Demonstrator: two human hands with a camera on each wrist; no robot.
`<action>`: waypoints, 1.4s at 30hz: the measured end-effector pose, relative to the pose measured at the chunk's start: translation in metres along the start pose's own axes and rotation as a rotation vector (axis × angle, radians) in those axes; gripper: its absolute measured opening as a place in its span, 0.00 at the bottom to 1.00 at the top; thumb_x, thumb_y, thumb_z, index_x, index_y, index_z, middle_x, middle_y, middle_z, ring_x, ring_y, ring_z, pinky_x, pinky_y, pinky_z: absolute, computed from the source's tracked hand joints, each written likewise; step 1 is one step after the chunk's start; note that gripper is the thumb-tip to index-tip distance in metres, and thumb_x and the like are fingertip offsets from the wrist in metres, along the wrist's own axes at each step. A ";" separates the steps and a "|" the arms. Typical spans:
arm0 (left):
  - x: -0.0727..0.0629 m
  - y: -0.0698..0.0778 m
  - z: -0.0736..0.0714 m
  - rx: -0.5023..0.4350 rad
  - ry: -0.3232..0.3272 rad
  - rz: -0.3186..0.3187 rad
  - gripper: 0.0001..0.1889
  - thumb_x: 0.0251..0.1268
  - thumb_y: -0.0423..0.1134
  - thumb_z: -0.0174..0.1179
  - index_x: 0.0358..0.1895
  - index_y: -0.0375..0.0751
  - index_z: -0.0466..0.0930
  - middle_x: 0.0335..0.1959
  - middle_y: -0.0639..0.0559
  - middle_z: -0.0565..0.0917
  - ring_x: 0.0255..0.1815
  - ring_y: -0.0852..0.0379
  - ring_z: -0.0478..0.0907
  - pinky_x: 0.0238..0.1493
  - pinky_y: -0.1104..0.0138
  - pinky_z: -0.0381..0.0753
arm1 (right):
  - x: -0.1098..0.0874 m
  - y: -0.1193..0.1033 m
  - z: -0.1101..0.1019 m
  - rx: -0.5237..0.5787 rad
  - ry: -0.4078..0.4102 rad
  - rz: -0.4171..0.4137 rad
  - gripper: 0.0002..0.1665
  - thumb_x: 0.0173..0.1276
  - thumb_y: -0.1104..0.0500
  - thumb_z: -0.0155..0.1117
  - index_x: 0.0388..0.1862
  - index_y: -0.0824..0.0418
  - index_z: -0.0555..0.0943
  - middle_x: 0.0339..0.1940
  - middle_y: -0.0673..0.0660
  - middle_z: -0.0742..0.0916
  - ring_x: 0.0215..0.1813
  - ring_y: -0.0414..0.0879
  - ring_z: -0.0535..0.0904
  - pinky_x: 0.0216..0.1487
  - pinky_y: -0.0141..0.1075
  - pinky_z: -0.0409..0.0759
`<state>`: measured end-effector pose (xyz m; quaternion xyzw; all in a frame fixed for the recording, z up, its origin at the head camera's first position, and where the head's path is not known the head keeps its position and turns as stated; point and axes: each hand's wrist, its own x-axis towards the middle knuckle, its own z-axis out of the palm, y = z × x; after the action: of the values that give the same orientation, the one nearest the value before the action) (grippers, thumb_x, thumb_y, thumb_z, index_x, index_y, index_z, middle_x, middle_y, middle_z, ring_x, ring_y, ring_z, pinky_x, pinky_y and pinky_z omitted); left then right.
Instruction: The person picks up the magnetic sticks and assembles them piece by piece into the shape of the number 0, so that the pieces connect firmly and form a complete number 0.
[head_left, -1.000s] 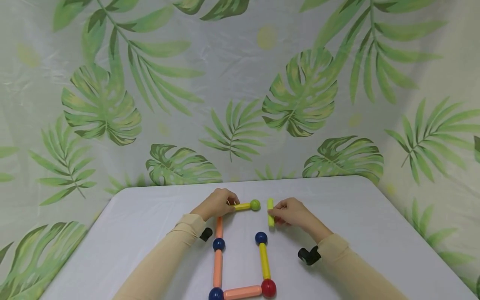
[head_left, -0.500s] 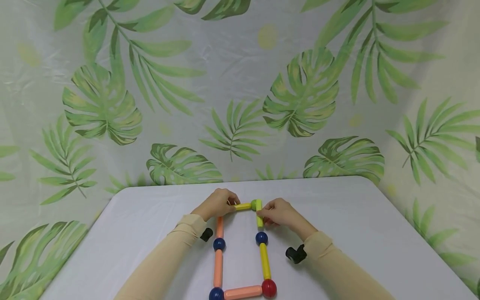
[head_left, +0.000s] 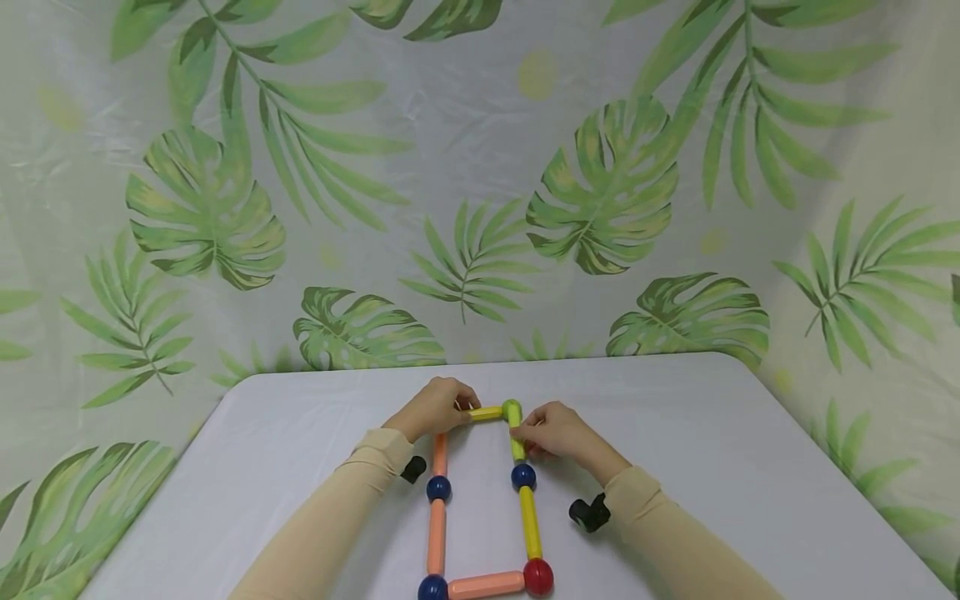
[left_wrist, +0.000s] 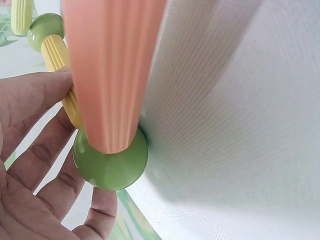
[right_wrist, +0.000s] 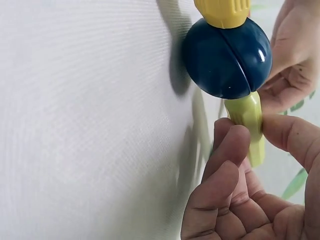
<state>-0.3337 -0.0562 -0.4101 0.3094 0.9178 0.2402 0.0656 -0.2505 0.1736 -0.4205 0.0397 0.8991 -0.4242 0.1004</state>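
Far across the table, my left hand (head_left: 438, 406) pinches a yellow stick (head_left: 487, 412) between thumb and fingers. One end of that stick meets a green ball (head_left: 511, 407); at its other end, in the left wrist view, a second green ball (left_wrist: 111, 160) joins a salmon stick (left_wrist: 115, 75). My right hand (head_left: 562, 433) pinches a light green stick (head_left: 516, 437) between thumb and fingertips. Its far end overlaps the green ball in the head view. Its near end is right at a dark blue ball (right_wrist: 225, 57), seen in the right wrist view.
The sticks and balls form a long frame on the white table (head_left: 660, 400). Its right side has a yellow stick (head_left: 530, 522) and a red ball (head_left: 537, 576). A salmon stick (head_left: 486, 585) spans the near side to a blue ball (head_left: 432, 588). Leaf-patterned cloth (head_left: 465, 167) hangs behind.
My right hand has moved left with the light green stick, bringing it from beside the frame into the gap between the green and blue balls. My left hand has stayed in place.
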 end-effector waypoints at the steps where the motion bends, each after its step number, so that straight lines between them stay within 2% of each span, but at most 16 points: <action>1: 0.000 0.000 0.000 0.002 0.000 -0.001 0.09 0.69 0.30 0.72 0.48 0.43 0.93 0.43 0.47 0.92 0.45 0.54 0.86 0.52 0.58 0.87 | 0.000 0.001 0.000 -0.004 0.001 -0.001 0.16 0.72 0.48 0.74 0.39 0.60 0.87 0.26 0.52 0.87 0.27 0.42 0.78 0.30 0.31 0.75; 19: 0.001 -0.001 0.001 0.021 -0.009 0.013 0.08 0.69 0.30 0.71 0.48 0.42 0.92 0.44 0.47 0.92 0.46 0.53 0.87 0.53 0.59 0.87 | -0.003 0.003 0.005 -0.022 -0.001 -0.001 0.15 0.72 0.48 0.74 0.38 0.60 0.87 0.25 0.52 0.87 0.26 0.42 0.78 0.30 0.30 0.75; 36: 0.001 0.001 0.000 0.019 0.000 0.014 0.08 0.69 0.29 0.72 0.47 0.43 0.93 0.42 0.48 0.92 0.44 0.56 0.85 0.52 0.59 0.87 | -0.004 0.008 0.006 -0.014 -0.010 0.027 0.15 0.73 0.49 0.74 0.39 0.61 0.86 0.23 0.52 0.88 0.26 0.41 0.80 0.30 0.30 0.79; 42: -0.002 0.001 -0.001 0.038 0.012 0.005 0.10 0.69 0.32 0.71 0.51 0.42 0.91 0.46 0.45 0.91 0.47 0.52 0.85 0.53 0.56 0.86 | -0.005 0.009 0.005 -0.034 -0.012 0.014 0.17 0.73 0.47 0.73 0.41 0.61 0.86 0.25 0.52 0.88 0.27 0.42 0.81 0.31 0.31 0.81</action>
<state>-0.3319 -0.0574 -0.4093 0.3115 0.9218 0.2246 0.0534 -0.2432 0.1755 -0.4293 0.0415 0.9052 -0.4085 0.1093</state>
